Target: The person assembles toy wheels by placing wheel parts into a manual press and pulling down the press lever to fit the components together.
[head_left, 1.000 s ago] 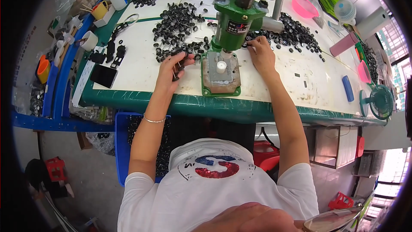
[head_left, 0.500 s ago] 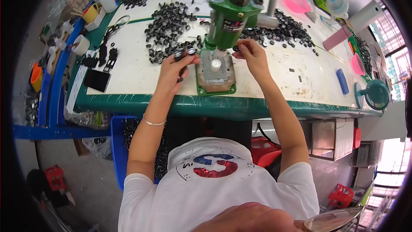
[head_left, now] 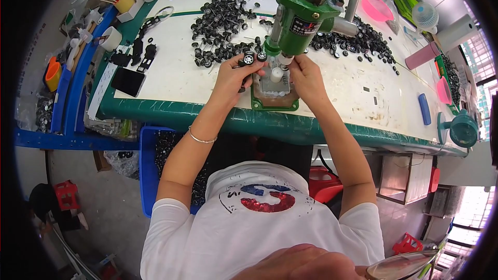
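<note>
My left hand [head_left: 228, 80], just left of the green bench press [head_left: 300, 23], is closed around several small black toy wheels [head_left: 249, 59] with silver hubs. Some show between thumb and fingers, another below the palm. My right hand [head_left: 309, 79] is on the press's other side, its fingers pinched close by the metal ram [head_left: 285, 61]. What those fingertips hold, if anything, is hidden. Between both hands a short white round post [head_left: 277, 75] stands on the metal plate of the press base [head_left: 272, 105].
Wheel piles [head_left: 220, 26] lie left of the press, and another heap [head_left: 371, 41] lies right. A phone [head_left: 128, 82] and black plastic parts [head_left: 148, 58] are at the left. Toward the right are a blue bar [head_left: 424, 109], a small fan [head_left: 461, 128] and a pink basin [head_left: 377, 6].
Both hands have moved in closer to the white post. The right fingers, which showed a small black piece beside the press, are now by the ram. The whole view has shifted slightly.
</note>
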`<state>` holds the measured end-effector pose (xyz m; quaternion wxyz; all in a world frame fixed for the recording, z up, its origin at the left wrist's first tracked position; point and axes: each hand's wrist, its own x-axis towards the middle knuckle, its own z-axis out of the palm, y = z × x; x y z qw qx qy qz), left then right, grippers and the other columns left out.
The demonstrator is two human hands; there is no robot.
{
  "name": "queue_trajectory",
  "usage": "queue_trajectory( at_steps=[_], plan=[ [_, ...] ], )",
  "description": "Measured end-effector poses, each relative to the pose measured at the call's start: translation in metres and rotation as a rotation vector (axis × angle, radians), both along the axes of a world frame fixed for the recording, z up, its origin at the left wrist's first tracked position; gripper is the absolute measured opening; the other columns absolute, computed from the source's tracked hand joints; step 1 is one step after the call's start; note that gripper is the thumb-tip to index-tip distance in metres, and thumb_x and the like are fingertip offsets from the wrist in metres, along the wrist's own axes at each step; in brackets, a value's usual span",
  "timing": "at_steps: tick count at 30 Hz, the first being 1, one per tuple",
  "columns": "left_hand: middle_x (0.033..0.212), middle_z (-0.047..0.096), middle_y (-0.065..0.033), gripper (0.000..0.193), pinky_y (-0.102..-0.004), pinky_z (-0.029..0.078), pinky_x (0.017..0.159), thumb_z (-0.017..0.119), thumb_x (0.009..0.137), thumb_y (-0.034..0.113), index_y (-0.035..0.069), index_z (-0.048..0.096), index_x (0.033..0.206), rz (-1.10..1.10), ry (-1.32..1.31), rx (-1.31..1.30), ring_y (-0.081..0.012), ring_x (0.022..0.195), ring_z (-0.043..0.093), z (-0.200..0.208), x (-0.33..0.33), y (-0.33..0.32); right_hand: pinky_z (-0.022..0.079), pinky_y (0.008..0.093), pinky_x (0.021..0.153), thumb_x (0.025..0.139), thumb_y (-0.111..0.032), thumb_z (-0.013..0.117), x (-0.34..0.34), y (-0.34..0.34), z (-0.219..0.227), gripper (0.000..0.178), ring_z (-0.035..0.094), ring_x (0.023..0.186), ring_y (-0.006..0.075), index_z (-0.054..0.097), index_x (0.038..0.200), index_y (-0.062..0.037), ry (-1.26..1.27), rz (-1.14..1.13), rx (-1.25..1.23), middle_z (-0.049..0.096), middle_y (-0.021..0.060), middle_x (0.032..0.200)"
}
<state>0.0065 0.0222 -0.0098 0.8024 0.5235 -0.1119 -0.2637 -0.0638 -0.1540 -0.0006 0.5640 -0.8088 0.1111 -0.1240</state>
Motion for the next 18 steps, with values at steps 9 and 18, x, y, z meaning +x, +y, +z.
queue_trajectory(
  at_steps=[9,18],
  plan=[
    [0.072,0.066,-0.0047,0.016,-0.0179,0.028,0.041,0.071,0.081,0.01,0.002,0.068,0.094,0.012,-0.054,0.018,-0.0031,0.048,0.045,0.002,-0.004,-0.006,0.048,0.042,0.077,0.091,-0.015,0.051,-0.002,0.016,0.004,0.019,0.059,0.094,0.034,0.06,0.102,-0.0031,-0.163,0.072,-0.481,0.054,0.0136,0.114],
    [0.067,0.064,-0.0031,0.015,-0.0175,0.025,0.041,0.073,0.079,0.013,0.007,0.069,0.092,0.042,-0.099,0.05,-0.0021,0.045,0.04,0.002,-0.005,-0.002,0.047,0.034,0.071,0.09,-0.02,0.056,-0.01,0.015,-0.004,0.023,0.058,0.081,0.0243,0.066,0.105,-0.0058,-0.22,0.093,-0.165,0.054,0.0097,0.1]
  ],
)
